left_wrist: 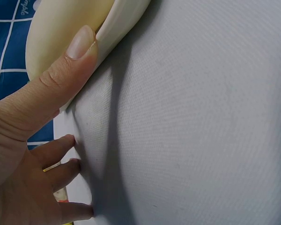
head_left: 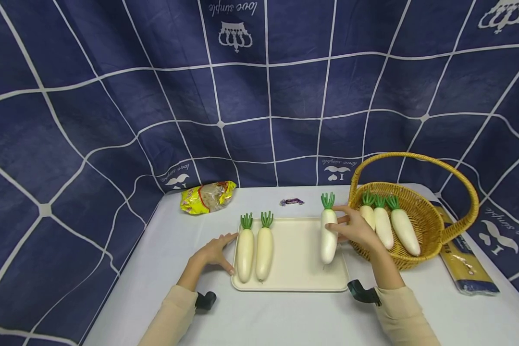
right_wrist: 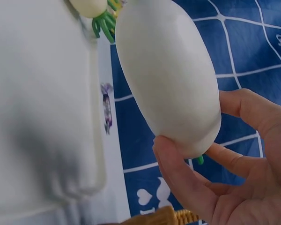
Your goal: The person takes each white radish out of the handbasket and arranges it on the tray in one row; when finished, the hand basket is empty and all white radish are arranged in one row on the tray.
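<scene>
My right hand grips a white radish with a green leafy top, holding it above the right part of a cream tray. Thumb and fingers pinch its leafy end in the right wrist view, where the radish fills the middle. Two more radishes, one along the tray's left edge and another just right of it, lie side by side with leaves pointing away. At the tray's left rim rests my left hand, fingers spread. Its thumb lies against the rim in the left wrist view.
A wicker basket with a tall handle stands right of the tray, holding three radishes. Partly behind it lies a gold-and-blue package. A yellow snack bag and a purple wrapped candy are at the back of the table.
</scene>
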Tool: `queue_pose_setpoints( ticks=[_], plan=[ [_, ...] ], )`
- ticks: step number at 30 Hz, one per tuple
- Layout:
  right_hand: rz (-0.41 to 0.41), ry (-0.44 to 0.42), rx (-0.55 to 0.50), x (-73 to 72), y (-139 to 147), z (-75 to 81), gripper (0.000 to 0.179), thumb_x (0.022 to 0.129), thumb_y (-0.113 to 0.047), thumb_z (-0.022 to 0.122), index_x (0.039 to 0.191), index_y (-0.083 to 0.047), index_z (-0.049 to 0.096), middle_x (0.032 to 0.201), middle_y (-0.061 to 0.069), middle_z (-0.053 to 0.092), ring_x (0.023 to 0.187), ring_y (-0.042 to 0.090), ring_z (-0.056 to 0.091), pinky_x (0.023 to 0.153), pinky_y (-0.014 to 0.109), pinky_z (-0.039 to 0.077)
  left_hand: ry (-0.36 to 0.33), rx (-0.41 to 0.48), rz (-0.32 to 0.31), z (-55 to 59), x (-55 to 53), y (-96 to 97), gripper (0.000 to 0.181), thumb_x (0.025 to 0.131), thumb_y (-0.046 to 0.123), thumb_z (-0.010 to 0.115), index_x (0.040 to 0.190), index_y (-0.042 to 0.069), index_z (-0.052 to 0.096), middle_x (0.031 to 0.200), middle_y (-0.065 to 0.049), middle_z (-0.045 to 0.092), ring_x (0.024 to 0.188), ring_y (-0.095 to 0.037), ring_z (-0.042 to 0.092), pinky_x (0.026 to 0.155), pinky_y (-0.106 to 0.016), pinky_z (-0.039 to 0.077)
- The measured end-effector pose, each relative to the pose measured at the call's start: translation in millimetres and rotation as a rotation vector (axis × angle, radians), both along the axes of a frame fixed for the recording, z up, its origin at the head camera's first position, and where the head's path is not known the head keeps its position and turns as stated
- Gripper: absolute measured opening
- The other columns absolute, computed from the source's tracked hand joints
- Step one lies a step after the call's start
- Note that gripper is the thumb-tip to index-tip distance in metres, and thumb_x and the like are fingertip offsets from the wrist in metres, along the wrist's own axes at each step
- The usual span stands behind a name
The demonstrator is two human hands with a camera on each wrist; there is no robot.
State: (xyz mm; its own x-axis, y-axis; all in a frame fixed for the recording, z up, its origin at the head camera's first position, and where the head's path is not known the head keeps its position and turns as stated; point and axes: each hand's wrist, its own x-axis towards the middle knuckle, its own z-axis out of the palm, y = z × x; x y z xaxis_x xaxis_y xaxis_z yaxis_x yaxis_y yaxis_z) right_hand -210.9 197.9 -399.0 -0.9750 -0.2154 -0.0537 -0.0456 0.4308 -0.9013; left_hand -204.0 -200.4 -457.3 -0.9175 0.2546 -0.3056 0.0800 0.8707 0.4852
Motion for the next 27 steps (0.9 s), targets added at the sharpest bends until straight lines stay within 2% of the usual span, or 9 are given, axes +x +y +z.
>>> queue_pose_setpoints(
  ticks=[10,20,27],
  plan=[
    [0.016,-0.034,-0.048,-4.1,-19,-7.0,0.069,0.083,-0.017,0.070,0.138,0.005,0.035,0.111,0.033,0.052,0.082,0.028,0.062,0.068,0.048,0.058,-0.014,-0.005,0.007,0.5,-2.2,0.5,0.114,0.047,0.030,0.092,0.146,0.014,0.036,0.150,-0.018,0.030,0.139,-0.042,0.022,0.110,-0.061,0.020],
    [0.044,-0.038,-0.063,-10.4,-39,-16.4,0.067,0.080,-0.014,0.070,0.136,0.005,0.039,0.105,0.031,0.056,0.076,0.025,0.064,0.062,0.043,0.059,-0.014,-0.018,0.001,0.6,-1.9,-0.3,0.114,0.048,0.029,0.092,0.146,0.013,0.036,0.150,-0.019,0.030,0.138,-0.043,0.022,0.109,-0.062,0.021],
    [0.061,-0.052,-0.068,-12.2,-54,-19.2,0.066,0.080,-0.013,0.070,0.136,0.005,0.040,0.104,0.029,0.056,0.079,0.027,0.062,0.066,0.048,0.058,-0.020,-0.021,0.006,1.3,0.3,-0.1,0.114,0.048,0.029,0.092,0.145,0.013,0.036,0.150,-0.019,0.031,0.137,-0.044,0.022,0.108,-0.063,0.021]
  ],
)
